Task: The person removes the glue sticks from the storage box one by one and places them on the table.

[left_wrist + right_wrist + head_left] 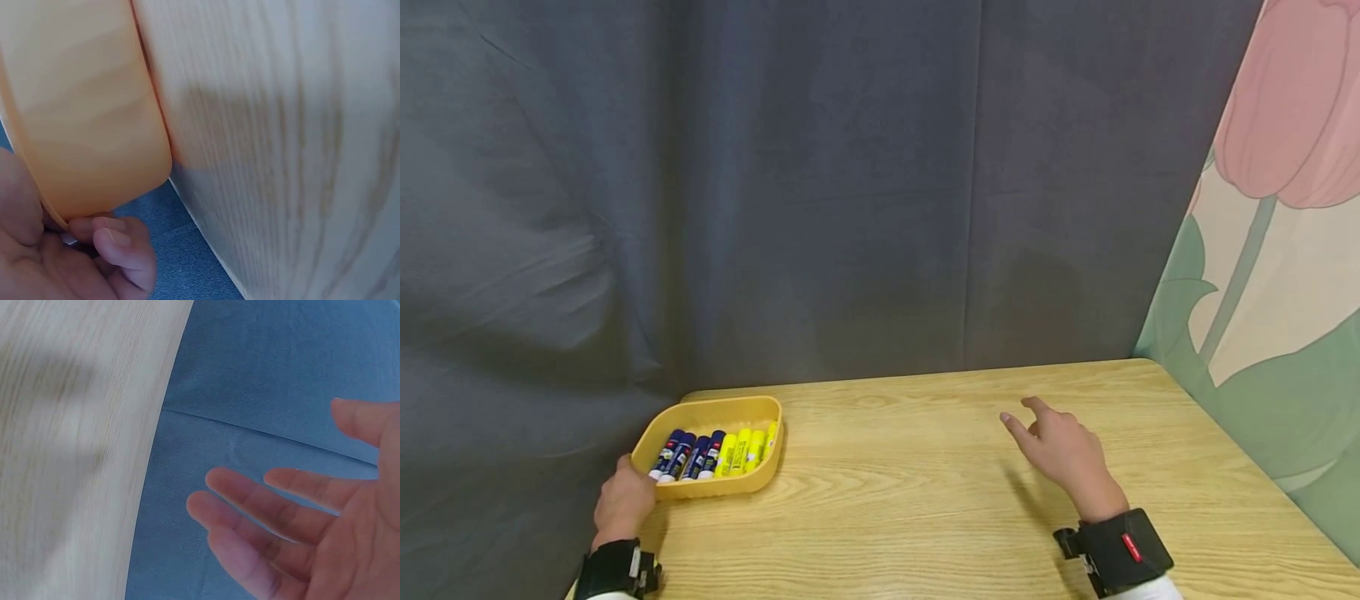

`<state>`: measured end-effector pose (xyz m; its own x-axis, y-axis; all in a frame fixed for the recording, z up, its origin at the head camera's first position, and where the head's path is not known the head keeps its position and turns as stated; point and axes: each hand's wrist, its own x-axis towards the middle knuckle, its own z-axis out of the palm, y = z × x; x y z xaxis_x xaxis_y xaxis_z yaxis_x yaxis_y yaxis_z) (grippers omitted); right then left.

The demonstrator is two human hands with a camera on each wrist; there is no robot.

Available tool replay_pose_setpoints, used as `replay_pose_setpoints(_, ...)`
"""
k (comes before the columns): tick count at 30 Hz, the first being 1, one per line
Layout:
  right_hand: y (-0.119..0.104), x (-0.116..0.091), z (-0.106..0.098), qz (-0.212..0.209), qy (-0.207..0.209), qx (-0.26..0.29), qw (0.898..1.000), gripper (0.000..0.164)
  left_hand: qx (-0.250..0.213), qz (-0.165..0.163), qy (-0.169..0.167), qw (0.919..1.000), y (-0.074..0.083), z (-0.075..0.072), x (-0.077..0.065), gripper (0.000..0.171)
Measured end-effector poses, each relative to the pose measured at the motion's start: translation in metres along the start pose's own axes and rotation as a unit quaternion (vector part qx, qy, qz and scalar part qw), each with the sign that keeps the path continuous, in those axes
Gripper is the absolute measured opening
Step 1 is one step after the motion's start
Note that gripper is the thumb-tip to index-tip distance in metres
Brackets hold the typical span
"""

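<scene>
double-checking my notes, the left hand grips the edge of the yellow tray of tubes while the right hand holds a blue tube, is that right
Not quite: the right hand holds nothing, as the right wrist view shows. The left hand does grip the edge of the yellow tray of tubes.

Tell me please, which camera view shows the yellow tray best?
The head view: the yellow tray shows nearly whole there, with the tubes inside. The left wrist view shows only part of its outside and rim; the right wrist view shows none.
</scene>
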<state>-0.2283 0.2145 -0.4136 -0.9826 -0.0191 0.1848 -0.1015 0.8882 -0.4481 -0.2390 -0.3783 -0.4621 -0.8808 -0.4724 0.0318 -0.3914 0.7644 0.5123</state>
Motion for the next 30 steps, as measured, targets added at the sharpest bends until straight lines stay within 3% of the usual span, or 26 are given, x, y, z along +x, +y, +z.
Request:
replay_pose_setpoints(11, -0.003, -0.001, 0.000, 0.002, 0.005, 0.000, 1.000, 0.069, 0.035, 0.011, -0.008, 0.9993, 0.002, -0.002, -0.002, 0.045)
replay_pose_setpoints(21, -0.006, -0.002, 0.001, -0.001, 0.005, -0.001, 1.000, 0.066, 0.069, 0.016, -0.031, 0.9970, 0.019, -0.001, -0.014, 0.033)
replay_pose_setpoints(30, -0.013, -0.002, 0.003, -0.012, 0.011, 0.005, 1.000, 0.059, 0.087, 0.082, -0.047, 0.9917, 0.031, 0.007, -0.025, 0.034)
